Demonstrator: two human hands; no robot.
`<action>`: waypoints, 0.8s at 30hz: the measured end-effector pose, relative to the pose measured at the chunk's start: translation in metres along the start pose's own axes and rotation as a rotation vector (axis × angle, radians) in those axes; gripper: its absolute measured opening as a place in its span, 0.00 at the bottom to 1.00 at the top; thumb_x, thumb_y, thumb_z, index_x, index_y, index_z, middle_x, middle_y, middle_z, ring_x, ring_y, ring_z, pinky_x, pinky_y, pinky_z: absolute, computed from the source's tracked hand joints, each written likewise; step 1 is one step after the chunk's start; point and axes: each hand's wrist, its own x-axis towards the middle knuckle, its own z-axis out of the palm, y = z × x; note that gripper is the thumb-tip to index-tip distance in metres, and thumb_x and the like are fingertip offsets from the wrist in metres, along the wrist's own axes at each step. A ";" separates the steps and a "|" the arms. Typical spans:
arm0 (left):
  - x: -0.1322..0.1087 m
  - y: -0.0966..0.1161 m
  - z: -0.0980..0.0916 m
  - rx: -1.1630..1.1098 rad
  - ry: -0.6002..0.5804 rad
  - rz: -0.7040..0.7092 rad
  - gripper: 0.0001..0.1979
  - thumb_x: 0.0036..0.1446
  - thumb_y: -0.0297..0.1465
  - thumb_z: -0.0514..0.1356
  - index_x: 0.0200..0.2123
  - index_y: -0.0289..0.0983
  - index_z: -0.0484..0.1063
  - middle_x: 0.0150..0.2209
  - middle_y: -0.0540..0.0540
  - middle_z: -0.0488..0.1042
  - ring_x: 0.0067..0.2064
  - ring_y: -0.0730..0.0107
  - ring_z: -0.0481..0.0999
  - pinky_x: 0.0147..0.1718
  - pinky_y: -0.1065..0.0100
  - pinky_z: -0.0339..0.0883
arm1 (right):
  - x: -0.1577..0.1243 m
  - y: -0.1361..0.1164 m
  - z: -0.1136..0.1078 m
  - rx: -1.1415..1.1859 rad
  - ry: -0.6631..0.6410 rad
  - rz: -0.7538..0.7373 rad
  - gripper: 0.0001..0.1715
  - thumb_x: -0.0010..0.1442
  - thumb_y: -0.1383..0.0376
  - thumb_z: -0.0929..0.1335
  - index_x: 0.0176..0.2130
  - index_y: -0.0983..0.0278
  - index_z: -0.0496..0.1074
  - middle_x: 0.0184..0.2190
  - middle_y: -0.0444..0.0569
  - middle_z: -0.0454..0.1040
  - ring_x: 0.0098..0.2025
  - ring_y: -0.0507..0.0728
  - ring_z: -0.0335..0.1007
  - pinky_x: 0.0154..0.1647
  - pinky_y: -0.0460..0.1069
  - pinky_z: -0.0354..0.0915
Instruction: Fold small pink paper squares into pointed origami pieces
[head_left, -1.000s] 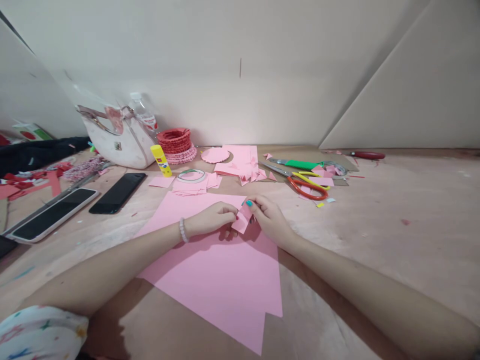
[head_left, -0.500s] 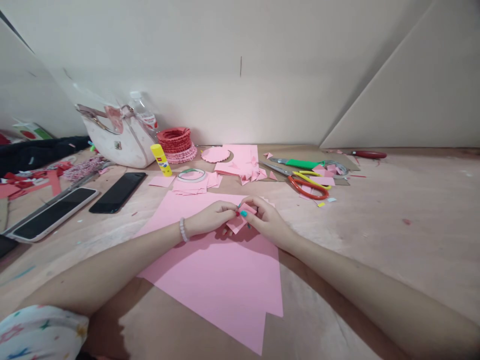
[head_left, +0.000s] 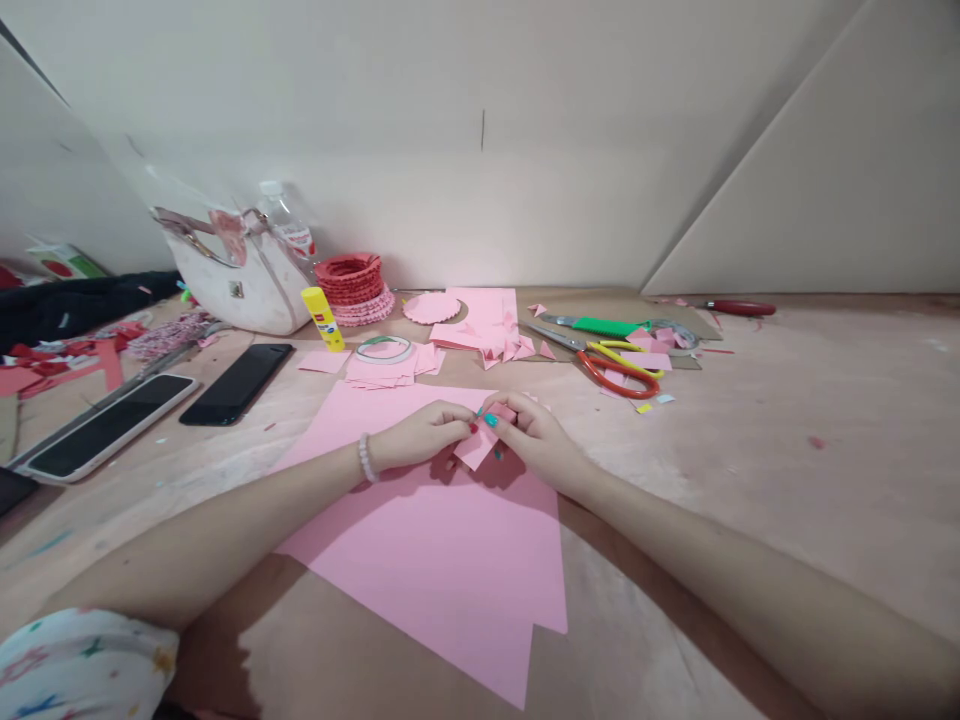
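Observation:
A small folded piece of pink paper (head_left: 475, 450) is pinched between both of my hands. My left hand (head_left: 427, 433), with a beaded bracelet at the wrist, grips its left edge between thumb and fingers. From the other side my right hand (head_left: 534, 437) presses its thumb on the upper part of the paper, the fingers curled behind it. The exact fold is partly hidden by the fingers. Beneath both hands lie large pink paper sheets (head_left: 427, 545). Just beyond them sits a stack of small pink paper squares (head_left: 379, 375) with a ring-shaped roll (head_left: 384, 350) on top.
A yellow glue stick (head_left: 322, 320), two phones (head_left: 236, 385), a white handbag (head_left: 240, 290) and red and pink scalloped rings (head_left: 349, 280) stand left. Right of the middle are orange-and-yellow-handled scissors (head_left: 619, 375), a green-handled tool (head_left: 604, 327) and paper scraps. A red-handled tool (head_left: 741, 307) lies farther right.
The fingers have shifted slightly on the small pink paper, and its lower part shows a little more and is tilted differently. Both hands stay in the same place.

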 end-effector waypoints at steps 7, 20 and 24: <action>0.000 0.003 -0.002 -0.088 0.020 -0.012 0.08 0.45 0.26 0.48 0.22 0.32 0.65 0.17 0.52 0.64 0.18 0.79 0.62 0.19 0.75 0.55 | 0.001 0.003 0.000 0.062 -0.022 -0.032 0.08 0.51 0.72 0.60 0.31 0.63 0.65 0.28 0.43 0.65 0.24 0.47 0.62 0.26 0.45 0.61; 0.001 0.001 0.000 -0.064 0.003 0.001 0.07 0.46 0.29 0.50 0.20 0.33 0.62 0.15 0.55 0.58 0.17 0.79 0.62 0.19 0.75 0.59 | -0.003 -0.005 0.001 0.046 -0.056 -0.016 0.03 0.53 0.67 0.62 0.31 0.64 0.65 0.28 0.44 0.65 0.28 0.50 0.62 0.28 0.45 0.60; 0.002 0.000 0.000 -0.024 0.031 -0.001 0.09 0.47 0.29 0.47 0.19 0.33 0.62 0.15 0.55 0.58 0.17 0.78 0.63 0.18 0.75 0.59 | -0.001 -0.006 0.002 0.026 -0.011 0.026 0.04 0.53 0.66 0.62 0.30 0.64 0.65 0.26 0.43 0.65 0.24 0.48 0.60 0.24 0.45 0.59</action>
